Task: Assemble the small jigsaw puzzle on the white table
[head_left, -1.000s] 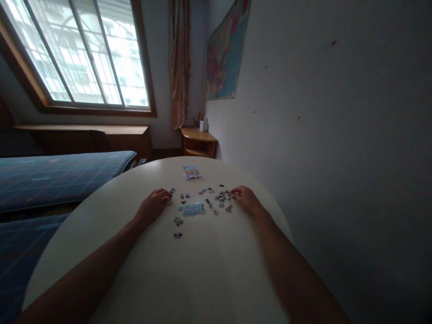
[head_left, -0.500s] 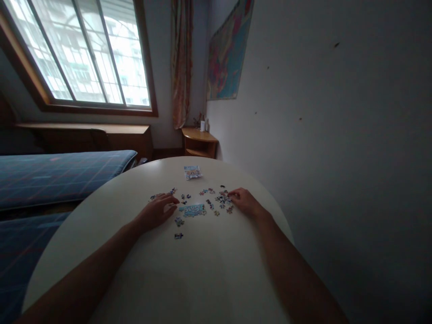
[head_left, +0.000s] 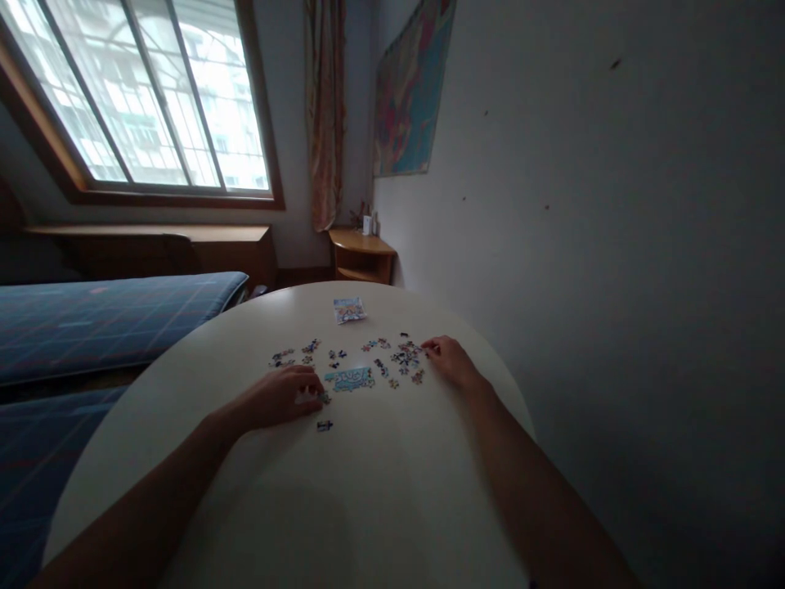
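Note:
My left hand rests low over the table, thumb and fingers curled in on a small cluster of joined puzzle pieces, which they partly hide. Just beyond it lies a light-blue joined puzzle section. At the right, my right hand has its fingertips pinched together beside a pile of loose puzzle pieces. A small dark bit, seemingly a puzzle piece, shows at those fingertips. One dark joined strip lies nearer to me, below my left hand.
More loose pieces are scattered at the left, and others behind the blue section. A picture packet lies toward the far edge of the round white table. A blue mattress adjoins on the left, the wall on the right.
My left hand has come down toward me, from beside the blue section to the small cluster, uncovering loose pieces behind it. My right hand has drawn slightly right from the pile.

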{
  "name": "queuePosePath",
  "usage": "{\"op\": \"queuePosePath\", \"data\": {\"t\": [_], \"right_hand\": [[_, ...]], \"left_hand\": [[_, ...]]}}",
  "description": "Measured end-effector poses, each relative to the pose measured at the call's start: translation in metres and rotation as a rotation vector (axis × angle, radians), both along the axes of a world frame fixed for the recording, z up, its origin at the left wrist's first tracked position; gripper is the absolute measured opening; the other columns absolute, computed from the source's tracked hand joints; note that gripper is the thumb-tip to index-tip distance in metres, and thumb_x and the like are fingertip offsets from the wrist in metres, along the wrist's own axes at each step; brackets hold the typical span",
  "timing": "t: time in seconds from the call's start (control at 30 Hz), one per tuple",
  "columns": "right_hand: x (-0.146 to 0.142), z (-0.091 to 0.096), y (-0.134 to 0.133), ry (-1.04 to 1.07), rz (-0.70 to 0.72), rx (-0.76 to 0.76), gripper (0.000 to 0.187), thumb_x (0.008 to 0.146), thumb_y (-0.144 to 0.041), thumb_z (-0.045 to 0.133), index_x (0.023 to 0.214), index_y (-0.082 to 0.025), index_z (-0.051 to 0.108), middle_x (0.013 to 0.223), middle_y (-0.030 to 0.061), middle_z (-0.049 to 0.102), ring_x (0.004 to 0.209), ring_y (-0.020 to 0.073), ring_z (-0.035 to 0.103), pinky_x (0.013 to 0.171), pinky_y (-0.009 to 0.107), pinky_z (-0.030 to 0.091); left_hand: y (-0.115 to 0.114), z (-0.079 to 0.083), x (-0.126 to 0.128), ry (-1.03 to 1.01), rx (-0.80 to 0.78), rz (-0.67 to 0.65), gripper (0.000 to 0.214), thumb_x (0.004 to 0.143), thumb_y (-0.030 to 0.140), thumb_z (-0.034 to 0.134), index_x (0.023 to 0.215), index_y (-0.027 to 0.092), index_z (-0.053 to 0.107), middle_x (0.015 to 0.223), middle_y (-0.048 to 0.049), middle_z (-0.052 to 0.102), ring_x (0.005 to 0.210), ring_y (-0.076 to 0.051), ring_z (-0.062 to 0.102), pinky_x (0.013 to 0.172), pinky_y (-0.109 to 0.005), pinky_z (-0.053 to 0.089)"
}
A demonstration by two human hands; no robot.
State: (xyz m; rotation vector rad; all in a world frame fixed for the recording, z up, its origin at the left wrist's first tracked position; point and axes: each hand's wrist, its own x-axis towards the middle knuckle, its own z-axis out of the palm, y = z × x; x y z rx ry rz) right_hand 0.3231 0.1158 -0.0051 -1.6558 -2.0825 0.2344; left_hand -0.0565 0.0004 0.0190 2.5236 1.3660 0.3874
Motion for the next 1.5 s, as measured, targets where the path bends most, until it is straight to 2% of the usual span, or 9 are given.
{"op": "queuePosePath", "data": {"t": [0.13,0.37,0.63,0.77,0.87,1.0,1.23,1.37,1.5], "right_hand": [[0.0,0.0,-0.001,0.022,-0.042,0.004,0.022,0.089,-0.023,0.058,0.101,-0.022,0.076,0.105,0.009,0.072,0.093,0.0187,0.065,0.088,0.03,0.048],[-0.011,0.001,-0.006,-0.037,-0.094,0.066,0.028,0.082,-0.046,0.069,0.098,-0.025,0.077,0.11,0.0111,0.069,0.105,0.0255,0.061,0.093,0.036,0.047],[-0.017,0.003,-0.005,-0.028,-0.13,0.01,0.017,0.081,-0.032,0.066,0.089,-0.022,0.077,0.107,0.0097,0.071,0.1,0.0233,0.065,0.087,0.033,0.049],[-0.011,-0.001,-0.001,0.035,-0.084,0.0,0.015,0.078,-0.031,0.067,0.084,-0.021,0.077,0.104,0.0088,0.073,0.096,0.021,0.066,0.086,0.03,0.049],[-0.002,-0.002,0.001,0.129,-0.045,-0.045,0.019,0.08,-0.026,0.064,0.093,-0.019,0.076,0.099,0.0084,0.074,0.09,0.0186,0.068,0.082,0.027,0.049],[0.012,0.001,0.004,0.195,-0.142,-0.057,0.027,0.083,-0.017,0.056,0.102,-0.015,0.075,0.095,0.0094,0.076,0.085,0.0182,0.069,0.078,0.026,0.049],[0.017,0.01,-0.004,0.124,-0.167,-0.143,0.028,0.078,-0.038,0.069,0.099,-0.021,0.077,0.097,0.0086,0.076,0.09,0.0221,0.068,0.081,0.031,0.048],[0.009,0.014,-0.01,0.077,-0.183,-0.126,0.029,0.074,-0.044,0.073,0.093,-0.023,0.078,0.1,0.0092,0.074,0.097,0.0252,0.066,0.084,0.034,0.048],[0.006,0.012,-0.009,0.042,-0.134,-0.099,0.029,0.073,-0.046,0.073,0.088,-0.022,0.078,0.106,0.0114,0.071,0.099,0.0261,0.065,0.086,0.036,0.047]], "left_hand": [[-0.001,0.003,-0.007,-0.04,-0.028,-0.021,0.025,0.086,0.043,0.058,0.095,0.024,0.072,0.101,-0.0061,0.067,0.088,-0.019,0.063,0.081,-0.031,0.05],[-0.001,0.006,-0.006,-0.046,-0.017,-0.039,0.023,0.084,0.043,0.06,0.089,0.023,0.07,0.098,-0.0058,0.067,0.087,-0.019,0.062,0.082,-0.03,0.05],[0.001,0.003,0.0,-0.021,0.002,-0.031,0.022,0.087,0.041,0.057,0.091,0.024,0.069,0.094,-0.0045,0.068,0.084,-0.018,0.062,0.078,-0.03,0.048],[-0.001,0.004,0.001,-0.003,0.0,-0.005,0.022,0.086,0.042,0.058,0.093,0.025,0.07,0.093,-0.0041,0.069,0.084,-0.019,0.063,0.077,-0.03,0.048],[-0.001,0.005,0.0,-0.006,-0.033,0.024,0.023,0.085,0.043,0.059,0.093,0.025,0.07,0.092,-0.0041,0.069,0.084,-0.019,0.063,0.076,-0.03,0.048],[0.002,0.003,-0.002,-0.049,-0.104,0.089,0.025,0.081,0.044,0.063,0.094,0.024,0.069,0.089,-0.0036,0.069,0.082,-0.02,0.062,0.074,-0.03,0.048],[0.005,-0.002,-0.006,-0.101,-0.198,0.138,0.029,0.079,0.044,0.066,0.098,0.023,0.069,0.096,-0.0045,0.068,0.09,-0.023,0.062,0.08,-0.034,0.048],[0.006,-0.003,-0.008,-0.141,-0.191,0.123,0.031,0.079,0.044,0.067,0.101,0.023,0.067,0.1,-0.0048,0.068,0.094,-0.024,0.061,0.085,-0.036,0.047],[0.008,-0.003,-0.01,-0.159,-0.173,0.133,0.03,0.078,0.041,0.067,0.101,0.022,0.067,0.102,-0.0058,0.068,0.096,-0.024,0.061,0.088,-0.038,0.047]]}}
